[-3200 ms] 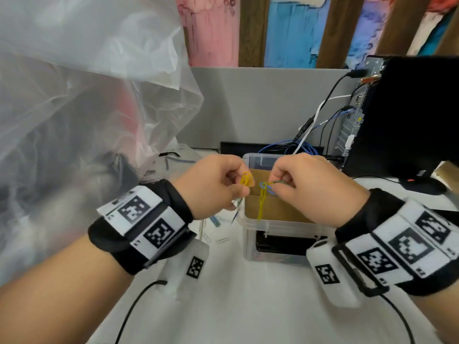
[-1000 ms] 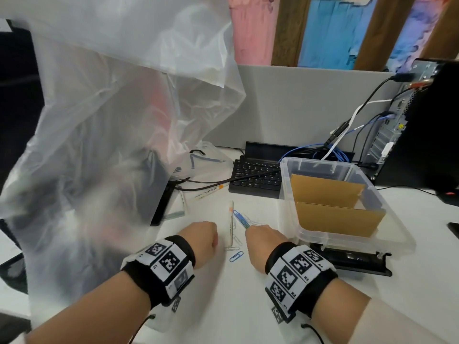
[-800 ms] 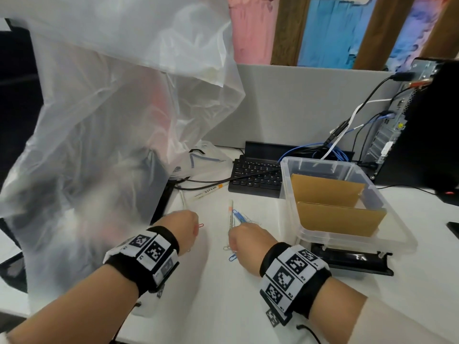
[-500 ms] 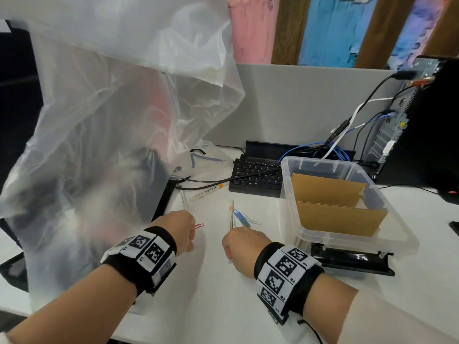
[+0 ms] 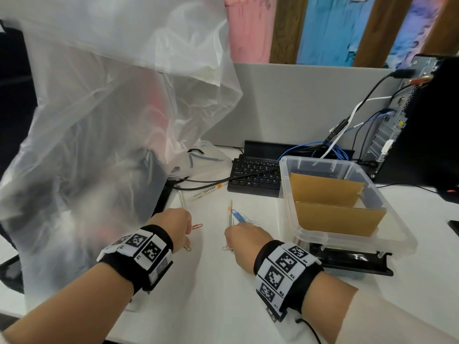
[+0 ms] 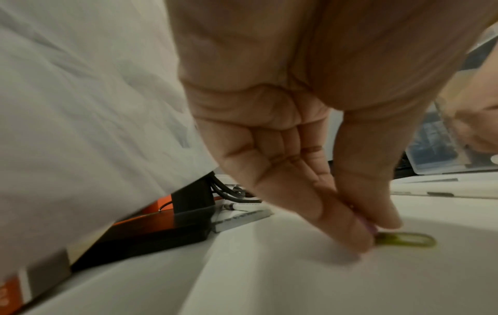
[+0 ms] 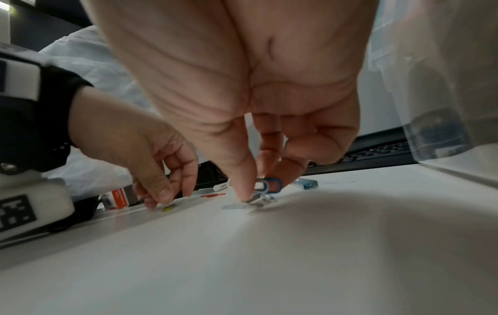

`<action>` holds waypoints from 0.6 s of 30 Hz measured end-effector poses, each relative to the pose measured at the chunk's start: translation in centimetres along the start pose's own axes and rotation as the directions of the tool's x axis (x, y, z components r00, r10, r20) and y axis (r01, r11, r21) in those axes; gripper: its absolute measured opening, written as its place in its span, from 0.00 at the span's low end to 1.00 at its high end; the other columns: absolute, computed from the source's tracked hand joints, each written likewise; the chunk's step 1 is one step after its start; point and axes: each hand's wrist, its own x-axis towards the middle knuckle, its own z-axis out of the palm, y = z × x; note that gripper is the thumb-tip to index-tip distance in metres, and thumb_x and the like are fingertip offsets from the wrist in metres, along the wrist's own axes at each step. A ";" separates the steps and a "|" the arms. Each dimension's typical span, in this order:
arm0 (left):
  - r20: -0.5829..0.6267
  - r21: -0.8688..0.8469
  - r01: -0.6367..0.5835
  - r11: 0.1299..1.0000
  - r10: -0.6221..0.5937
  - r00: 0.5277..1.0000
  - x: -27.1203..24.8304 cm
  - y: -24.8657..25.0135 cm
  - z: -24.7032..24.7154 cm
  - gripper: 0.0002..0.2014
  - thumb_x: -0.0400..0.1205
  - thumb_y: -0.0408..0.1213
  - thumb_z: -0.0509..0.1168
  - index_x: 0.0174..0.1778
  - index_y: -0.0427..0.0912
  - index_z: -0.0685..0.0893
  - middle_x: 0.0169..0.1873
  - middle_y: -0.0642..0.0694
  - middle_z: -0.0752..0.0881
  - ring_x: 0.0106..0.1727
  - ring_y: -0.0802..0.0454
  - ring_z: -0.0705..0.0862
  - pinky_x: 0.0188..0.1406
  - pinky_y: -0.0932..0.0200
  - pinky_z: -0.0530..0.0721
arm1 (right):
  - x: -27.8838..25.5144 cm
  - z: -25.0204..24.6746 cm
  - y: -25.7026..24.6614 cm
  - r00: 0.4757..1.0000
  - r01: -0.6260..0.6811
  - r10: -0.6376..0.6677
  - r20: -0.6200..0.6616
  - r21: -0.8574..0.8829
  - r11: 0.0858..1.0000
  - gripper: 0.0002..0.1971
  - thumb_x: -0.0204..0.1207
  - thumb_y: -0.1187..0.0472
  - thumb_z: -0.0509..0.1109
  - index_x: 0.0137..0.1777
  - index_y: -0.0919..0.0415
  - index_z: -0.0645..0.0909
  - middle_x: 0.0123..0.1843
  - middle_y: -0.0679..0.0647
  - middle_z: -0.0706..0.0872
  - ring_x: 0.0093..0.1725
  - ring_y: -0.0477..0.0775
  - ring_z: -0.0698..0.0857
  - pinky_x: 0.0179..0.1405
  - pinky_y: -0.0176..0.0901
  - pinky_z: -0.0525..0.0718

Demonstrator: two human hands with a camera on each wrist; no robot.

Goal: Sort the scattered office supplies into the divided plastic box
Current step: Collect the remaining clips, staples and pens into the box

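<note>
A clear plastic box (image 5: pixel 387 219) with two cardboard dividers (image 5: pixel 337 217) stands at the right on the white desk. My left hand (image 5: pixel 185 240) pinches a yellow paper clip (image 6: pixel 404 239) flat on the desk between thumb and forefinger. A red paper clip (image 5: pixel 197 226) lies just beyond it. My right hand (image 7: pixel 258 191) is a little to the right, its thumb and fingers pinching a blue paper clip (image 7: pixel 272 184) over a silver clip (image 7: pixel 256 200) on the desk. More blue clips (image 5: pixel 239 216) and an orange-tipped pen (image 5: pixel 228 212) lie beyond the right hand.
A large clear plastic bag (image 5: pixel 99 120) covers the left side. A white marker (image 5: pixel 206 191) and a thin pen (image 5: pixel 182 198) lie by a black cable. A black keyboard (image 5: pixel 255 177) sits behind, a computer tower (image 5: pixel 422 120) with cables at the back right.
Both hands came down from the box to the desk. The left hand moved left to the red and yellow clips. The right hand slid back toward me and picked up the blue clip.
</note>
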 end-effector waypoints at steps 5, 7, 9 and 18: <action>0.028 0.058 -0.026 0.998 0.024 0.999 -0.3 0.3 0.1 0.11 0.75 0.43 0.74 0.50 0.46 0.81 0.43 0.52 0.83 0.49 0.52 0.85 0.51 0.60 0.83 | 1.0 -0.1 -0.3 0.999 -0.020 0.018 0.040 0.026 0.999 0.08 0.79 0.75 0.59 0.51 0.70 0.79 0.45 0.60 0.69 0.41 0.56 0.73 0.43 0.43 0.75; 0.042 0.084 -0.047 0.995 0.043 0.998 -0.3 0.6 0.0 0.10 0.77 0.43 0.72 0.51 0.44 0.83 0.44 0.51 0.83 0.47 0.52 0.84 0.50 0.61 0.81 | 1.3 0.1 -0.5 0.997 -0.024 0.021 0.072 0.036 0.999 0.07 0.80 0.74 0.58 0.49 0.68 0.78 0.40 0.57 0.69 0.43 0.59 0.78 0.44 0.44 0.77; 0.072 0.114 -0.062 0.992 0.054 0.996 -0.4 1.0 -0.2 0.10 0.79 0.41 0.71 0.53 0.41 0.85 0.40 0.50 0.83 0.45 0.53 0.83 0.52 0.60 0.82 | 1.5 0.3 -0.7 0.998 -0.027 0.026 0.059 0.009 1.000 0.10 0.80 0.74 0.58 0.56 0.67 0.78 0.45 0.60 0.76 0.49 0.61 0.79 0.45 0.45 0.74; 0.066 -0.024 -0.069 0.997 0.070 0.995 0.4 0.1 0.3 0.06 0.76 0.38 0.74 0.39 0.43 0.83 0.31 0.51 0.85 0.37 0.55 0.85 0.49 0.61 0.85 | 0.6 -0.3 -0.3 0.995 -0.087 0.085 0.045 0.029 0.996 0.03 0.82 0.67 0.60 0.49 0.59 0.73 0.44 0.56 0.77 0.49 0.57 0.78 0.47 0.44 0.74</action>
